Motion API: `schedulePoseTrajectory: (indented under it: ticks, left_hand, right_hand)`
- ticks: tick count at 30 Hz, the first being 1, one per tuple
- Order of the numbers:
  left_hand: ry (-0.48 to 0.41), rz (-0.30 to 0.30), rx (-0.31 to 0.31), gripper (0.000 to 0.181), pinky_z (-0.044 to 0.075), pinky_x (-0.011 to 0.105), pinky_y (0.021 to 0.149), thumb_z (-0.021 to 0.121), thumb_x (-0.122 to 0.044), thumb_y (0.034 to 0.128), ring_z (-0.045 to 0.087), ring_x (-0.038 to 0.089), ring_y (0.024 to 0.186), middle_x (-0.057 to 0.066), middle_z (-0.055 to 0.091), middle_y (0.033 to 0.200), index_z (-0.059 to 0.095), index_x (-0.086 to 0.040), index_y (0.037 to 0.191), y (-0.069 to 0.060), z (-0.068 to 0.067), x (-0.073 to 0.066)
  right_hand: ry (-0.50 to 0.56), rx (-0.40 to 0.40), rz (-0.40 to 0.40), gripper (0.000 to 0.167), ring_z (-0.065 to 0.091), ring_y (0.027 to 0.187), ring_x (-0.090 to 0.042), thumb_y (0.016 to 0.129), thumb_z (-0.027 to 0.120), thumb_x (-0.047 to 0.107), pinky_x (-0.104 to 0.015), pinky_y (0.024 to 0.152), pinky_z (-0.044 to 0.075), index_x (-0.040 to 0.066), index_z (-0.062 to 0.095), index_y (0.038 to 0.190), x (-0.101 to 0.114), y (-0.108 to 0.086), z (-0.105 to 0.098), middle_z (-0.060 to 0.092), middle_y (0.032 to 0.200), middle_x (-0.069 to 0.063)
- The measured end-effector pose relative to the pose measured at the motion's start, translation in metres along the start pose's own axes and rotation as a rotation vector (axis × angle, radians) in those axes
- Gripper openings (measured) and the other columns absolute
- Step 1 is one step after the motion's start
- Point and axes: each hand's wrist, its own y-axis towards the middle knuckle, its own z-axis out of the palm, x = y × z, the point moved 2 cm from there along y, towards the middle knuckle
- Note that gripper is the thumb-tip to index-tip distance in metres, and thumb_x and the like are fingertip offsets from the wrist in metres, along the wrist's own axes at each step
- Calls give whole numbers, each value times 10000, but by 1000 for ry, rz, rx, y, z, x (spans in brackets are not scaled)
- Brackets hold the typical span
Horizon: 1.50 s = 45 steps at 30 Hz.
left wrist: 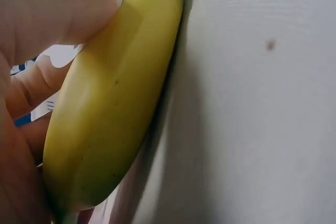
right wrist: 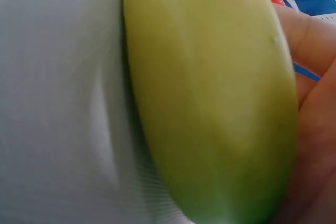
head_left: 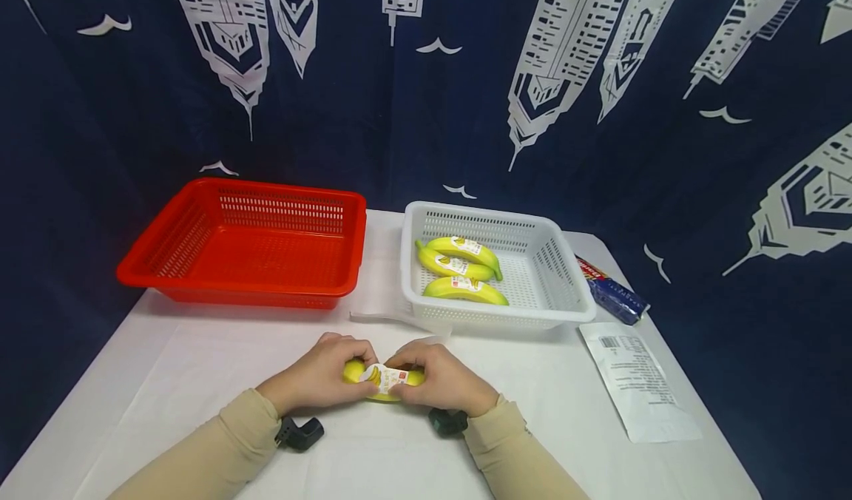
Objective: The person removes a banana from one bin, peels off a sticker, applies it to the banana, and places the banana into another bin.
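Near the table's middle, a yellow banana (head_left: 416, 376) with a white printed label (head_left: 386, 379) lies between both hands. My left hand (head_left: 325, 373) grips its left end; in the left wrist view the thumb (left wrist: 58, 14) presses at the label's edge on the yellow peel (left wrist: 113, 87). From the other side my right hand (head_left: 444, 379) grips the right end, its fingers behind the greenish-yellow peel (right wrist: 210, 93) in the right wrist view. Parts of the label are hidden under the fingertips. Whether the label is stuck flat all round cannot be told.
A red basket (head_left: 239, 293) stands at the back left. Behind the right hand is a white basket (head_left: 532, 278) holding three labelled bananas (head_left: 466, 290). A blue packet (head_left: 615, 300) and a white printed pouch (head_left: 639, 382) lie along the right table edge.
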Motion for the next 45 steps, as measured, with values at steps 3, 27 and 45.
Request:
schedulePoseTrajectory:
  ticks: [3, 27, 45]
  left_hand:
    - [22, 29, -19, 283, 382, 406, 921, 869, -328, 786, 498, -12, 796, -237, 572, 794, 600, -364, 867, 0, 0, -3]
    - [-61, -1, -187, 254, 476, 249, 756, 826, -254, 848, 561, 25, 808, -240, 597, 816, 595, -349, 803, 2, 6, -3]
    - [-55, 34, -231, 228, 531, 295, 804, 764, -94, 856, 609, 13, 832, -173, 635, 869, 606, -240, 931, 3, 4, -5]
  right_hand:
    - [-15, -7, -39, 258, 638, 999, -60, 858, 819, 166, -251, 920, 515, 147, 780, 1112, 0, 0, 0, 732, 1037, 81]
    - [-21, -60, -67, 147, 643, 918, -26, 920, 746, 163, -228, 852, 536, 168, 797, 1058, 0, 2, 2, 726, 965, 113]
    - [49, -106, 87, 53, 641, 830, -25, 927, 776, 219, -231, 767, 548, 184, 737, 922, 3, 6, 7, 712, 883, 105]
